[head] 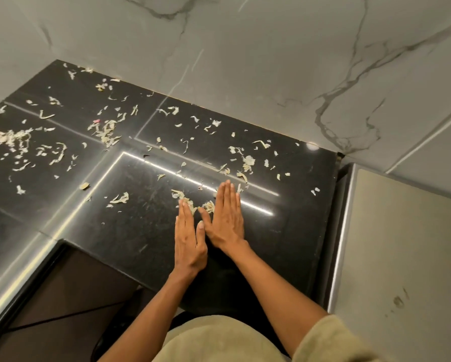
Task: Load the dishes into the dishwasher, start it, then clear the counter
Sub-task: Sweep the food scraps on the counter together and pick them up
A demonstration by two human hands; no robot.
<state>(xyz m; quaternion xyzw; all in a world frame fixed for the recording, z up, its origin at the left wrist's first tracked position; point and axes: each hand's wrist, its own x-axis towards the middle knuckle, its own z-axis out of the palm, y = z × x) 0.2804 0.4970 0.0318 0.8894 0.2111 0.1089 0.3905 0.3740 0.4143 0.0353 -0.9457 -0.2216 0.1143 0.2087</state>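
A glossy black stone counter [146, 231] fills the middle of the head view, strewn with pale vegetable peelings [106, 131] across its left, back and centre. My left hand [189, 239] lies flat on the counter, fingers straight and together. My right hand [225, 218] lies flat beside it, angled left, so the two hands form a V. A small heap of scraps [193, 203] sits between and just beyond my fingertips. Neither hand holds anything. No dishes or dishwasher are in view.
A grey marble-look wall [271, 61] backs the counter. A pale appliance or cabinet top [402, 257] with a metal edge stands to the right of the counter's end. The L-shaped counter's front edge [36, 262] runs down-left over dark flooring.
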